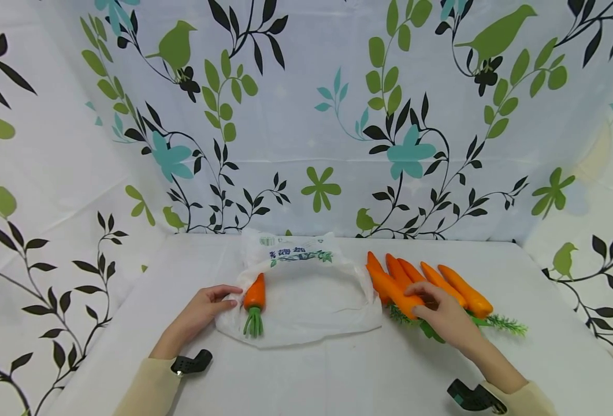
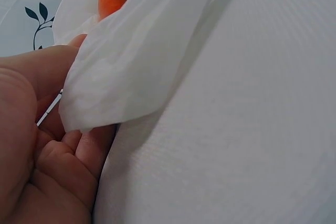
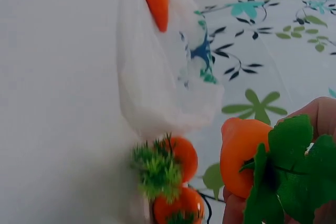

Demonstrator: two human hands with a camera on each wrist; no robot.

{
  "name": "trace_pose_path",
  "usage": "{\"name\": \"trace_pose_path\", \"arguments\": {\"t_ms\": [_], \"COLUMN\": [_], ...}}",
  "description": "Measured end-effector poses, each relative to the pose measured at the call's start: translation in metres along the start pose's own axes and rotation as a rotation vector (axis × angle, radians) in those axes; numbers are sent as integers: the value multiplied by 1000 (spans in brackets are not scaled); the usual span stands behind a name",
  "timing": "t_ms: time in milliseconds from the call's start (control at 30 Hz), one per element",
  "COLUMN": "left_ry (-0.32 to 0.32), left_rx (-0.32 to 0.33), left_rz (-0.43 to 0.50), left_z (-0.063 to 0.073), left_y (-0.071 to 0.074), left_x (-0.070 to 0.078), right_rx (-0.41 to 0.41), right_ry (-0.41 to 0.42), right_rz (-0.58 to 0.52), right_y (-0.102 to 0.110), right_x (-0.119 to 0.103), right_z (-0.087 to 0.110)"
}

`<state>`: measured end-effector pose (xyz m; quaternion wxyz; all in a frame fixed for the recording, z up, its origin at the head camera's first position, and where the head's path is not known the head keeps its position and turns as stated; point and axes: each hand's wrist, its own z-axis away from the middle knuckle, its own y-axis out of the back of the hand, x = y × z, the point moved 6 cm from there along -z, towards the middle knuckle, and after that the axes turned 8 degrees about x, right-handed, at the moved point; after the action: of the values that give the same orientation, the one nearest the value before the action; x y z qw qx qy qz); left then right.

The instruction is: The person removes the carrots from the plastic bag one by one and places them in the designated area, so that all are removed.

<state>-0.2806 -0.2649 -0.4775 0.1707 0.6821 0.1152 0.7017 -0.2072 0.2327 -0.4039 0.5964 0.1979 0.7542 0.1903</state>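
A white plastic bag (image 1: 316,309) with printed lettering lies on the table, its mouth towards me. My left hand (image 1: 204,309) pinches its left edge; in the left wrist view the bag's film (image 2: 123,72) passes between thumb and fingers. A short orange carrot (image 1: 255,294) with a green stem tuft lies at the bag's left side, tip pointing away. On the right, my right hand (image 1: 449,318) grips a long carrot (image 1: 393,290) near its top end. Broad green leaves (image 3: 286,174) on that carrot hide part of the fingers in the right wrist view.
Several more carrots (image 1: 467,289) lie side by side right of the bag, some under the held one. Feathery green tops (image 1: 508,325) stick out towards me. A patterned cloth (image 1: 285,144) hangs behind the white table (image 1: 337,381).
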Motion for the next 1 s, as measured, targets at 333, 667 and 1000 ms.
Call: {"name": "trace_pose_path", "arguments": {"t_ms": [333, 667, 1000], "left_ry": [5, 8, 6], "left_rx": [-2, 6, 10], "left_rz": [8, 0, 8], "left_z": [2, 4, 3], "left_y": [0, 1, 1], "left_x": [3, 3, 2], "right_rx": [67, 86, 119], "right_ry": [-28, -89, -170], "right_rz": [95, 146, 212], "right_y": [43, 84, 121], "right_x": [29, 56, 88], "right_z": [5, 8, 6]}}
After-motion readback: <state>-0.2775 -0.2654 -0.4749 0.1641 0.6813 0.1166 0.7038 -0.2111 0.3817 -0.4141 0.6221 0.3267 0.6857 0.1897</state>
